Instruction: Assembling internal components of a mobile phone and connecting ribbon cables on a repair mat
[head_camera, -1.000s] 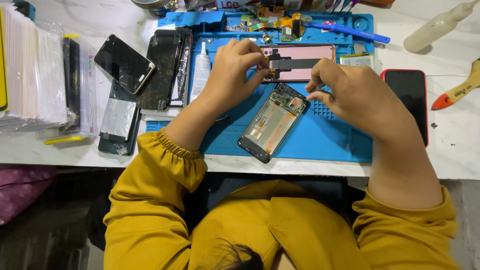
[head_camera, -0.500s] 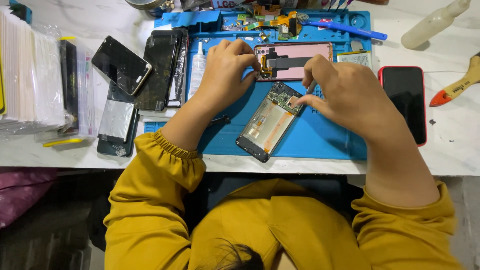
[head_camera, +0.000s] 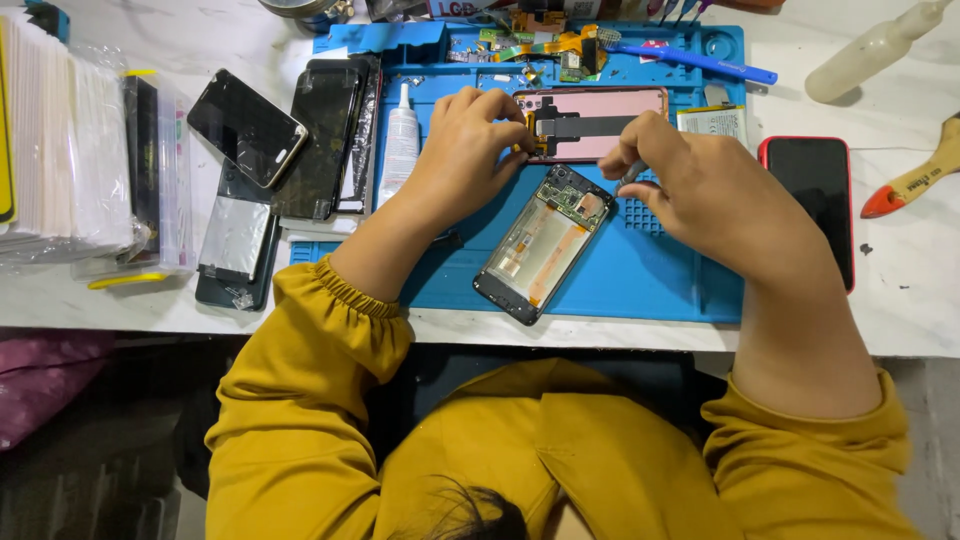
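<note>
Centre of frame: opened dark smartphone with bare circuit board and copper-coloured inner plate (head_camera: 542, 245) lies tilted on the blue silicone repair mat (head_camera: 640, 285), its back cover off and its insides facing up. Just above it, upper centre, a pink phone housing with a black flex strip across it (head_camera: 590, 122) lies flat on the same mat. Left hand (head_camera: 462, 155) curls over the left end of the pink housing, fingertips pinched at its edge beside the black strip; whether anything small sits between them cannot be told. Right hand (head_camera: 705, 195) is closed around a thin grey metal tool (head_camera: 632, 172), the tip near the top corner of the opened phone, between the two handsets. Judged from the layout, disassembly is well along: both bodies are open and loose parts and orange flex cables (head_camera: 545, 45) lie at the upper edge of the mat. Nothing looks reassembled yet. Upper left: several dark screen panels stacked and overlapping (head_camera: 290, 140), a small white glue tube (head_camera: 400, 140), white packets in clear sleeves (head_camera: 60, 150). Right side: red-edged phone with dark screen (head_camera: 810, 200), lying face up, and a wooden-handled brush (head_camera: 915, 180) further right.
</note>
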